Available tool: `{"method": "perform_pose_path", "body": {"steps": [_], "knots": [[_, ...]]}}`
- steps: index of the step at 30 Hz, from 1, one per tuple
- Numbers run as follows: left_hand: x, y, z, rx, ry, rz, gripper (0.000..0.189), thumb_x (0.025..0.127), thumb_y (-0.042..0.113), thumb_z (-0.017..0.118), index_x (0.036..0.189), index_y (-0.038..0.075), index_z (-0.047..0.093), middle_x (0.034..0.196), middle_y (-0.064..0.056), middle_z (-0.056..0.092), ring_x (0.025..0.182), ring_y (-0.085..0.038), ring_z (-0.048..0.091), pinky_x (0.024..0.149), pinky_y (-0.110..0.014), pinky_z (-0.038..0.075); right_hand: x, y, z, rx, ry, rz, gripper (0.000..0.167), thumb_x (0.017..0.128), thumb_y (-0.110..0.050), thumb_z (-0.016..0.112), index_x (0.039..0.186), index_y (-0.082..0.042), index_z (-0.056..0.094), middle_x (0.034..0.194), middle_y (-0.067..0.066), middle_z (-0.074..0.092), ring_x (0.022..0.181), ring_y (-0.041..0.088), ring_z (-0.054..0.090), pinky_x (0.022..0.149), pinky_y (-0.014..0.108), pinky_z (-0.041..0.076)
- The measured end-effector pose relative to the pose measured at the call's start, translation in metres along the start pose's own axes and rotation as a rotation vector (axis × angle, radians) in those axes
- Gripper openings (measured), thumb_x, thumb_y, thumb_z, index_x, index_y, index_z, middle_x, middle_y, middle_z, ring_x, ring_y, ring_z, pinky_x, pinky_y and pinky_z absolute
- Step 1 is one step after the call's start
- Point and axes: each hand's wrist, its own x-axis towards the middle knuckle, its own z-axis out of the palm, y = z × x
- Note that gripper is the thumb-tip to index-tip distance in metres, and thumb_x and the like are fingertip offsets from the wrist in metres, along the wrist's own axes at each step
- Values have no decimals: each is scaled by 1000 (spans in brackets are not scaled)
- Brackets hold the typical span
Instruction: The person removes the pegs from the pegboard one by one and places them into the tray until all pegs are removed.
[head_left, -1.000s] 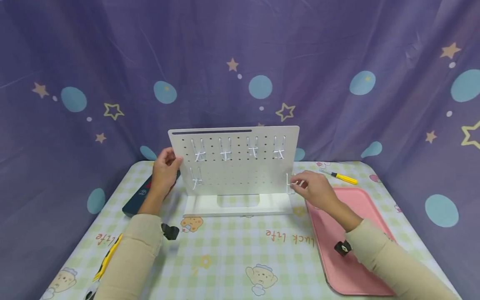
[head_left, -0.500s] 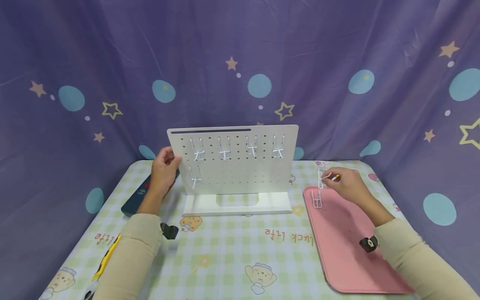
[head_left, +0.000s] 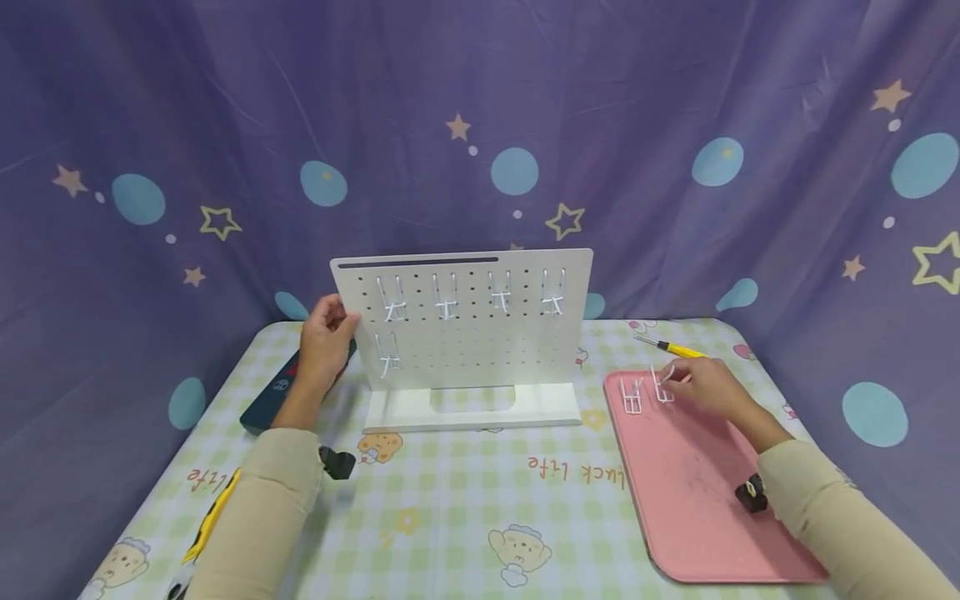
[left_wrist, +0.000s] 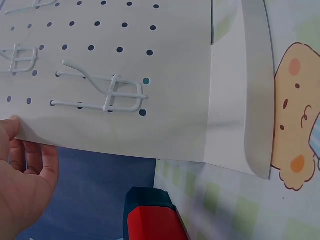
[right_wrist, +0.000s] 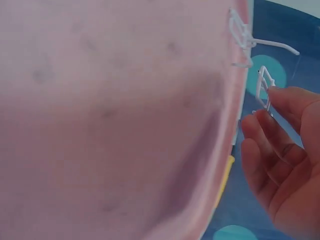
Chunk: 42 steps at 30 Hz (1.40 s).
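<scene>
A white metal pegboard [head_left: 480, 354] stands upright on its base, with several white wire hooks in a row near its top and one hook [head_left: 387, 357] lower at the left. My left hand [head_left: 324, 346] grips its left edge, thumb on the front and fingers behind. In the left wrist view, the lower hook [left_wrist: 122, 95] sticks out from the board. My right hand [head_left: 708, 387] pinches a white wire hook [head_left: 662, 388] between thumb and fingertips, over the far end of the pink tray [head_left: 712, 500]. Another wire hook [head_left: 632, 400] lies at that tray's far left corner.
Behind my right hand, a yellow-handled screwdriver [head_left: 682, 350] lies on the checked tablecloth. A dark blue case [head_left: 264, 407] with red on it is behind the left forearm. Partly under the left sleeve lies a yellow and black tool [head_left: 213, 515]. A purple curtain hangs behind.
My right hand has carried the wire hook away from the pegboard's lower right, over to the right and down to the tray. The left hand keeps its grip on the board.
</scene>
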Motion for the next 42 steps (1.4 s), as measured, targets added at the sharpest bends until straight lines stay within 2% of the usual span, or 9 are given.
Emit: {"method": "perform_pose_path", "body": {"steps": [3, 13, 18, 25, 28, 34, 39, 42], "knots": [[1, -1, 0, 1, -7, -5, 31, 101, 14, 60, 131, 7, 58, 114, -7, 61, 99, -12, 52, 87, -20, 43, 0, 5, 7, -10, -11, -12, 2, 87, -16, 75, 85, -16, 74, 82, 1, 76, 78, 20, 68, 72, 40, 51], [1, -1, 0, 8, 0, 4, 31, 101, 12, 60, 131, 7, 58, 114, -7, 62, 99, -11, 53, 87, -20, 43, 4, 18, 18, -12, -62, 7, 9, 86, -16, 74, 79, -21, 71, 73, -8, 70, 71, 9, 58, 70, 34, 47], [1, 0, 0, 8, -6, 7, 31, 101, 13, 60, 131, 7, 58, 115, -9, 62, 100, -12, 53, 88, -20, 44, 5, 20, 20, -21, -68, 22, 6, 87, -17, 74, 82, -19, 73, 75, -6, 71, 73, 12, 59, 71, 35, 48], [1, -2, 0, 14, 0, 5, 30, 101, 12, 60, 130, 7, 58, 114, -9, 63, 99, -12, 54, 87, -20, 44, 3, 18, 17, -41, -87, 46, 5, 89, -21, 73, 88, -16, 75, 81, -1, 74, 80, 20, 65, 79, 45, 53], [2, -2, 1, 21, -4, 2, 30, 100, 13, 60, 130, 9, 58, 116, -10, 63, 100, -13, 54, 89, -21, 44, 1, 16, 13, -40, -81, 54, 5, 89, -18, 73, 92, -16, 76, 82, 0, 74, 81, 21, 66, 77, 44, 52], [2, -1, 0, 31, -11, -12, 31, 101, 13, 59, 131, 9, 57, 118, -10, 63, 103, -15, 54, 91, -23, 44, -2, 12, -7, -21, -71, 45, 18, 90, -15, 71, 105, -7, 75, 87, 6, 75, 80, 25, 69, 72, 42, 53], [1, -1, -1, 32, -4, -7, 31, 101, 13, 59, 131, 8, 58, 117, -9, 63, 101, -14, 53, 88, -21, 44, -1, -2, -33, -16, 15, 36, 21, 90, -11, 72, 110, -4, 74, 91, 12, 76, 80, 30, 72, 74, 50, 55], [1, -1, -1, 36, -9, -8, 30, 101, 14, 59, 131, 9, 57, 117, -10, 62, 101, -14, 53, 88, -20, 43, -1, -18, -43, -38, 50, 15, 22, 89, -11, 73, 110, -7, 75, 91, 10, 76, 79, 28, 72, 75, 50, 56]]}}
